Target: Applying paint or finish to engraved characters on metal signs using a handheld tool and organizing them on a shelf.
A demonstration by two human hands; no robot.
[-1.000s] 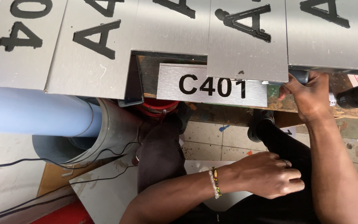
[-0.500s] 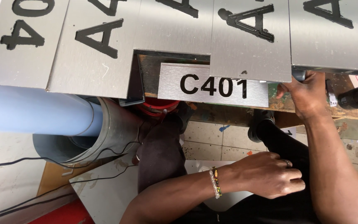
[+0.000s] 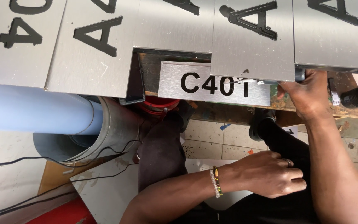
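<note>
A row of large brushed-silver sign plates (image 3: 175, 25) with bold black characters lies overlapping above the grip. The right hand (image 3: 305, 93) pinches the lower edge of one of them, the plate (image 3: 251, 45) just left of it. Beneath that edge, left of the grip, lies a small rectangular silver nameplate (image 3: 195, 83) with black characters. The left hand (image 3: 268, 174), fingers curled and holding nothing, rests on the dark-trousered thigh (image 3: 289, 141) below.

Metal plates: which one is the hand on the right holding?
The right hand grips the far-right plate by its lower edge. The other plates lie untouched; the left hand rests on the lap.
</note>
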